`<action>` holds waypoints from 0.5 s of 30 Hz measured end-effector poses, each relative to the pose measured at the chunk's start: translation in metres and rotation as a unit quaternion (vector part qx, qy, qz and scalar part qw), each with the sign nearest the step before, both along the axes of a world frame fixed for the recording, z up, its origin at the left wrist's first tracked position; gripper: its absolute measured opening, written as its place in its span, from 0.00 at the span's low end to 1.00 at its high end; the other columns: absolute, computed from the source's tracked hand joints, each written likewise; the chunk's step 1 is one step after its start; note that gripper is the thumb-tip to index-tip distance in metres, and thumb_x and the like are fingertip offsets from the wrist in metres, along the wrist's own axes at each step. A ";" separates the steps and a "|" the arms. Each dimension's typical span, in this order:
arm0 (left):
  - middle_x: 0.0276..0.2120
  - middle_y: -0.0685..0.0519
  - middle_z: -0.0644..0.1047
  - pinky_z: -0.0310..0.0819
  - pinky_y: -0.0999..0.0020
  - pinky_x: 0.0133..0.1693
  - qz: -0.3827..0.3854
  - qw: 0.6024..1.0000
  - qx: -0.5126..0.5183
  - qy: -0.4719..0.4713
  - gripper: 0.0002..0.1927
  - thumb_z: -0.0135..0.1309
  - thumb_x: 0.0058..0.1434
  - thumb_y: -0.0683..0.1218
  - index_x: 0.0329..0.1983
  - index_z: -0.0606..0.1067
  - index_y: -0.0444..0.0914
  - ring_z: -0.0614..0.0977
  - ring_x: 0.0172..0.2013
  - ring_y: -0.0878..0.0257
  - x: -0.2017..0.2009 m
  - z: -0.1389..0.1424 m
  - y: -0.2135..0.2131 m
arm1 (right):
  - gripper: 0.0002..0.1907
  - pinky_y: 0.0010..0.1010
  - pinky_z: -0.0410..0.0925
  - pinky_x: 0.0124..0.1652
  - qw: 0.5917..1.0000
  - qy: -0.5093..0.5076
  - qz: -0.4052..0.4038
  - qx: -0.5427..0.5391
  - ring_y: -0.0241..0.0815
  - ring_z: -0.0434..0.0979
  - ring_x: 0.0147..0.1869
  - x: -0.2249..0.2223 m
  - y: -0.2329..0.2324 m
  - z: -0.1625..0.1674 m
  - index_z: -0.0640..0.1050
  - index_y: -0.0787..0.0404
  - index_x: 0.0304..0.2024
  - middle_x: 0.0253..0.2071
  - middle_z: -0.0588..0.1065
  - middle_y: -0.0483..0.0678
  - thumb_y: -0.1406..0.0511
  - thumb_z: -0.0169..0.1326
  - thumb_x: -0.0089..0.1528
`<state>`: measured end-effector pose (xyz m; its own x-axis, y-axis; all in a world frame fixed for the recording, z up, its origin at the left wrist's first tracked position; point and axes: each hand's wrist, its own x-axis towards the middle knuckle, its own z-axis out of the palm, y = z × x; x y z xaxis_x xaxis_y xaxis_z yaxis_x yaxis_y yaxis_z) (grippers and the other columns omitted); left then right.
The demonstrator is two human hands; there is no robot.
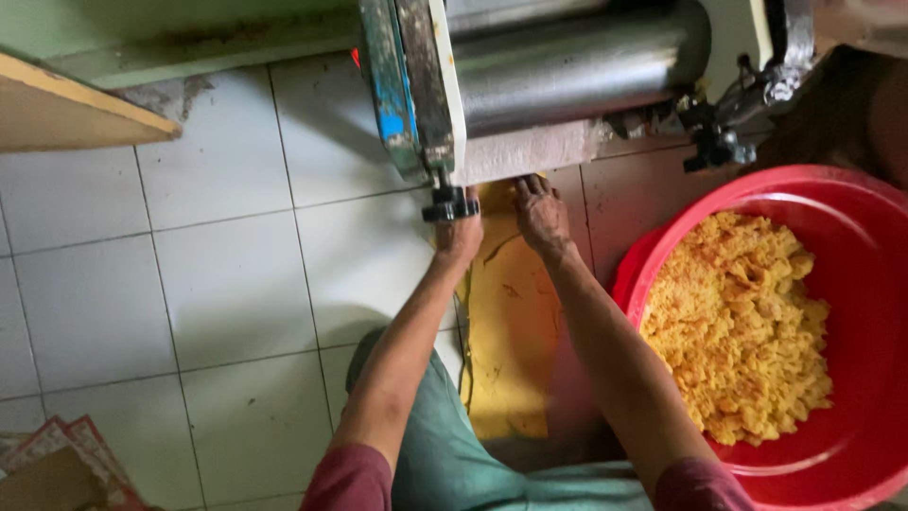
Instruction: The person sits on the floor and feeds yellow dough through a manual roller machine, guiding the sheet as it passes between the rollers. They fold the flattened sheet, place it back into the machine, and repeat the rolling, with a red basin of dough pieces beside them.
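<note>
A flat yellow dough sheet (506, 322) hangs down from under the steel roller (577, 61) of a rolling machine. My left hand (461, 232) is at the sheet's left upper edge, just below a black knob (449, 204), and seems to grip the dough. My right hand (540, 213) lies flat, fingers spread, on the top of the sheet where it leaves the roller. Both forearms reach forward over my green-clad lap.
A big red plastic basin (851, 435) with crumbly yellow dough (738, 326) stands at the right. A white tiled floor (218, 274) lies at the left, a wooden board (66, 109) at the top left, and patterned paper (66, 459) at the bottom left.
</note>
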<state>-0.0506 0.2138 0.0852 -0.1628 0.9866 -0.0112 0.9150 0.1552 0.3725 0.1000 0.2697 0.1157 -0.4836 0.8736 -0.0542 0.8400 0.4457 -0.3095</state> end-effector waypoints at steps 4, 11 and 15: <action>0.56 0.34 0.74 0.70 0.41 0.50 -0.014 0.983 0.179 0.048 0.32 0.53 0.51 0.37 0.64 0.71 0.33 0.75 0.52 0.35 0.002 -0.002 0.001 | 0.34 0.52 0.56 0.67 0.994 -0.072 0.058 0.062 0.53 0.60 0.73 -0.001 0.013 -0.001 0.67 0.54 0.68 0.70 0.66 0.51 0.65 0.56 0.58; 0.45 0.39 0.78 0.71 0.41 0.42 -0.060 0.986 0.153 -0.023 0.18 0.56 0.59 0.39 0.53 0.74 0.35 0.78 0.45 0.39 -0.005 -0.021 -0.011 | 0.32 0.54 0.56 0.70 0.998 -0.014 0.055 0.021 0.56 0.67 0.67 0.009 0.002 -0.013 0.71 0.54 0.61 0.57 0.73 0.53 0.67 0.60 0.53; 0.35 0.40 0.79 0.75 0.45 0.39 -0.119 0.972 0.083 -0.183 0.20 0.55 0.57 0.37 0.54 0.76 0.33 0.80 0.37 0.40 -0.002 -0.013 -0.052 | 0.15 0.46 0.71 0.56 1.000 0.003 0.018 -0.011 0.56 0.76 0.56 0.032 -0.035 -0.009 0.73 0.55 0.51 0.45 0.78 0.53 0.66 0.58 0.62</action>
<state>-0.0531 0.1615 0.0723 0.0553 0.9890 0.1375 0.7191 -0.1350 0.6817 0.1324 0.2349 0.1064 -0.5143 0.8546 -0.0712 0.8222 0.4677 -0.3244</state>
